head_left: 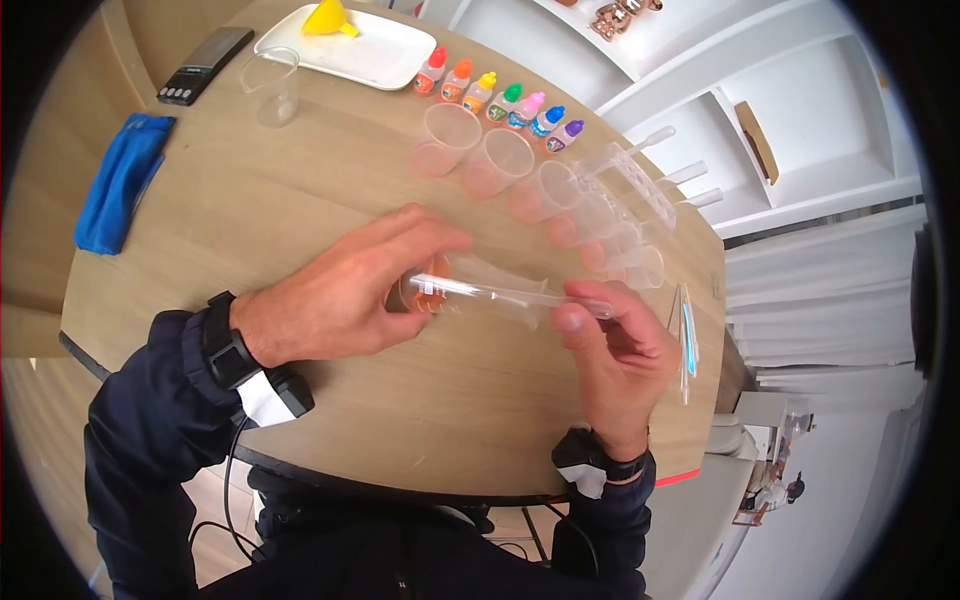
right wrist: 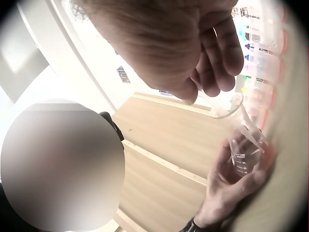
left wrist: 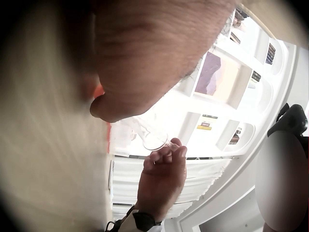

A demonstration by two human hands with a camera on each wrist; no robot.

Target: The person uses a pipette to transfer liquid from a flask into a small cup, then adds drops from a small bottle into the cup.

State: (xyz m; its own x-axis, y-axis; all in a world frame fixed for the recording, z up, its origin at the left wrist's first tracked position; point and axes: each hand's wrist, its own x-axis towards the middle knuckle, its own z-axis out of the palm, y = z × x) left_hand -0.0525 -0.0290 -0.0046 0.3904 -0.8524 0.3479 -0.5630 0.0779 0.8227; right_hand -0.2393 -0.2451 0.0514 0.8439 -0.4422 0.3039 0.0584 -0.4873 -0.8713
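Observation:
My left hand (head_left: 345,285) grips a clear conical flask (head_left: 490,280) low on its body, fingers on the far side and thumb on the near side. White graduation marks show on the flask in the right wrist view, and orange shows at its base in the head view. My right hand (head_left: 625,345) pinches the bulb end of a clear plastic dropper (head_left: 556,300) between thumb and fingers. The dropper's stem runs through the flared mouth (right wrist: 229,107) into the flask. Part of the flask's base is hidden behind the left hand.
Several clear cups (head_left: 500,160) stand in a row beyond the hands, with colour bottles (head_left: 502,103) behind them. A rack (head_left: 630,185) holds more droppers. Thin sticks (head_left: 686,345) lie at right. Farther left are a beaker (head_left: 272,90), scale (head_left: 207,65), blue cloth (head_left: 122,185) and tray (head_left: 385,60) with a yellow funnel (head_left: 328,18).

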